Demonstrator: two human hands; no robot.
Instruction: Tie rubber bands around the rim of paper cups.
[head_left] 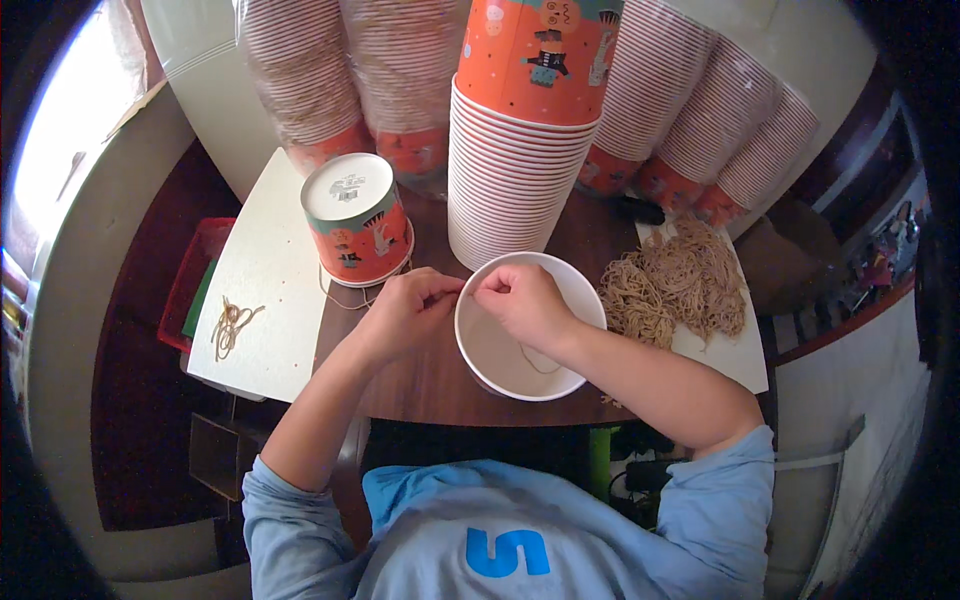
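A white paper bucket [498, 358] stands with its mouth up at the table's near edge. My right hand [525, 305] reaches over its mouth, fingers pinched together just inside the left rim. A thin tan cord [541, 369] shows inside the bucket below this hand and seems to run up to it. Outside the same rim, my left hand [415, 305] is closed, thumb and fingertips meeting at the wall; what they pinch is too small to make out. Beyond my left hand sits an upside-down orange printed bucket [358, 243], with cord around its base.
A tall stack of nested buckets [515, 165] rises behind the white one. More stacks in clear plastic [650, 85] line the back. A heap of tan cords [685, 285] lies at right; a few loose cords [235, 325] lie on the left white panel. A red crate [205, 250] stands lower left.
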